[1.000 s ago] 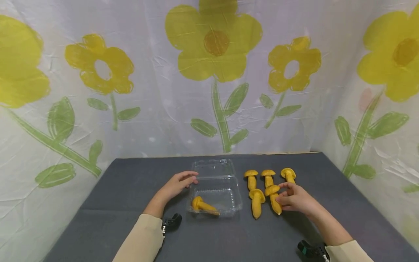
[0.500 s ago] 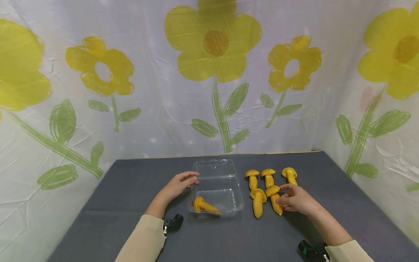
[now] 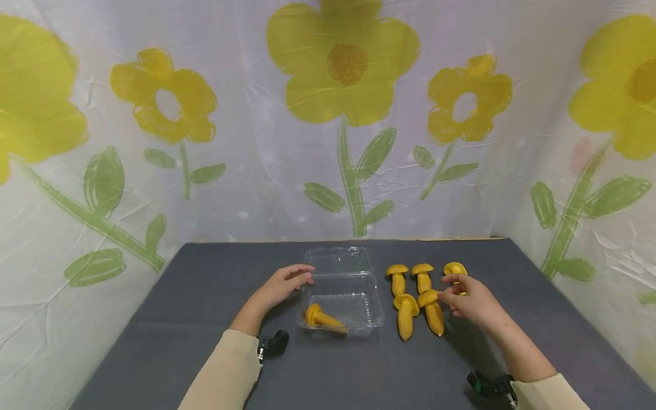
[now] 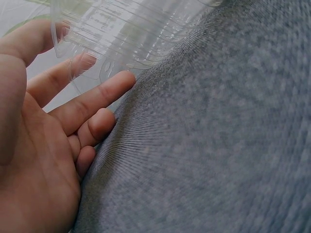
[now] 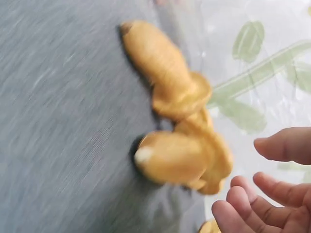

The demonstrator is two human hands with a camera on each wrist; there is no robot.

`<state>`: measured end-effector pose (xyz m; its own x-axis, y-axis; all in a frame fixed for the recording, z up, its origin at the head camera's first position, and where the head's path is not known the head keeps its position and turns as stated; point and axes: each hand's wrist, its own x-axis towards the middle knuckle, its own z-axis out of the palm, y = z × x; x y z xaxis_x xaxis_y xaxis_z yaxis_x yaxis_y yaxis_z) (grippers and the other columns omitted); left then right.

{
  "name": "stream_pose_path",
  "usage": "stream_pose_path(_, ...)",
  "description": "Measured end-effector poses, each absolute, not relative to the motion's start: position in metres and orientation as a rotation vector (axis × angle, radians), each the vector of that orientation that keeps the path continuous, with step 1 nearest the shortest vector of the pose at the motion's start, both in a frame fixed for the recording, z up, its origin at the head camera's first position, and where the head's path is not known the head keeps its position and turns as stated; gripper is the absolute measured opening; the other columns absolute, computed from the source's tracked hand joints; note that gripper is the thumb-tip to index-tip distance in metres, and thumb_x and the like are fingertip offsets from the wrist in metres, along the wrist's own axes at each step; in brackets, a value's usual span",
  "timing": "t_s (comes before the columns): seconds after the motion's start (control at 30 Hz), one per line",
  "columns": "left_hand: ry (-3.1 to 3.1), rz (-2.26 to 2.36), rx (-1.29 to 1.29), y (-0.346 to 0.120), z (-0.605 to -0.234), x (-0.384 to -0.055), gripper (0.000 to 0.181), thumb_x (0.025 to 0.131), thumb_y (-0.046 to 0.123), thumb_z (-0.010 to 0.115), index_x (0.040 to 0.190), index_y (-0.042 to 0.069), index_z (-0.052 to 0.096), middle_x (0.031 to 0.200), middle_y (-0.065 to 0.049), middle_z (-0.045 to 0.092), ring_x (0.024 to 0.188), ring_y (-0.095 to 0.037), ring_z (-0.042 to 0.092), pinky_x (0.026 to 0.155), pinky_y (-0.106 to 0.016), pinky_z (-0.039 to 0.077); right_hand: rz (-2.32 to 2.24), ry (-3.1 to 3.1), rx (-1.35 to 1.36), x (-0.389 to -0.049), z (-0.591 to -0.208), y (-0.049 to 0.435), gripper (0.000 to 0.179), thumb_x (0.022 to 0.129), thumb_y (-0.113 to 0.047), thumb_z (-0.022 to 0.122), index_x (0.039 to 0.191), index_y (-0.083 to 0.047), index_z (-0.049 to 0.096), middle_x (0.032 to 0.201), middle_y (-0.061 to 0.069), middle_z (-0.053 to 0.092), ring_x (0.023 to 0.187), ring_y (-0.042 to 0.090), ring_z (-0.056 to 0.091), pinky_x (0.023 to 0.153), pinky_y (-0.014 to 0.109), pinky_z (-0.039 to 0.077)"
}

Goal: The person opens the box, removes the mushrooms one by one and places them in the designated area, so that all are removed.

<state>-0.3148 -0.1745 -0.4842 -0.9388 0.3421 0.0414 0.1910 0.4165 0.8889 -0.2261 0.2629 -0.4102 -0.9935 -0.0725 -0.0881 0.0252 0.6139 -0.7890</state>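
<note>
My left hand (image 3: pixel 279 285) reaches to the left side of a clear plastic clamshell box (image 3: pixel 376 302), whose lid (image 3: pixel 338 262) lies folded back. In the left wrist view the extended fingertips (image 4: pixel 127 78) meet the plastic edge. One yellow mushroom (image 3: pixel 325 321) lies inside the box along its front wall. My right hand (image 3: pixel 476 299) hovers beside the front right mushroom (image 3: pixel 435 319) and partly covers the back right mushroom (image 3: pixel 454 267). Thumb and fingers (image 5: pixel 286 145) stand apart in the right wrist view, holding nothing; a pale-tipped mushroom (image 5: pixel 172 158) is near them.
Three more mushrooms lie to the right of the box: a back left one (image 3: pixel 398 282), a back middle one (image 3: pixel 422 279) and a front left one (image 3: pixel 406 319). A dark grey cloth (image 3: pixel 328 376) covers the table. Flower-printed curtains (image 3: pixel 256 171) enclose the back and sides.
My right hand has left the stem of the front right mushroom and moved up and back toward the back right one. The left hand stays at the box.
</note>
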Motion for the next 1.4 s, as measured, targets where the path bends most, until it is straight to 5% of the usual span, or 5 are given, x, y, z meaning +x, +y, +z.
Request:
stream_pose_path(0.73, 2.495, 1.588, 0.505, -0.172, -0.478, -0.308, 0.041, 0.109, 0.027, 0.054, 0.142, 0.004, 0.059, 0.117, -0.012, 0.072, 0.11, -0.028, 0.064, 0.092, -0.05, 0.049, -1.504, 2.554, -0.33, -0.231, -0.39, 0.171, 0.038, 0.097, -0.009, 0.07, 0.131, 0.002, 0.057, 0.103, 0.012, 0.062, 0.085, 0.03, 0.065, 0.074, 0.044, 0.057)
stream_pose_path(1.2, 2.515, 1.558, 0.437, -0.173, -0.478, -0.31, 0.039, 0.107, 0.032, 0.057, 0.141, 0.013, 0.063, 0.113, -0.001, 0.074, 0.109, -0.019, 0.064, 0.092, -0.042, 0.05, -1.433, 2.475, -0.615, -0.231, -0.398, 0.12, 0.037, 0.095, -0.009, 0.074, 0.128, -0.001, 0.06, 0.102, 0.009, 0.06, 0.087, 0.024, 0.066, 0.072, 0.041, 0.054)
stream_pose_path(1.4, 2.511, 1.571, 0.446, -0.172, -0.476, -0.308, 0.039, 0.108, 0.029, 0.056, 0.141, 0.008, 0.061, 0.114, -0.007, 0.073, 0.109, -0.023, 0.064, 0.093, -0.047, 0.049, -1.346, 2.474, -0.667, -0.23, -0.408, 0.096, 0.036, 0.093, -0.008, 0.076, 0.126, -0.002, 0.062, 0.104, 0.012, 0.062, 0.089, 0.022, 0.067, 0.069, 0.036, 0.054)
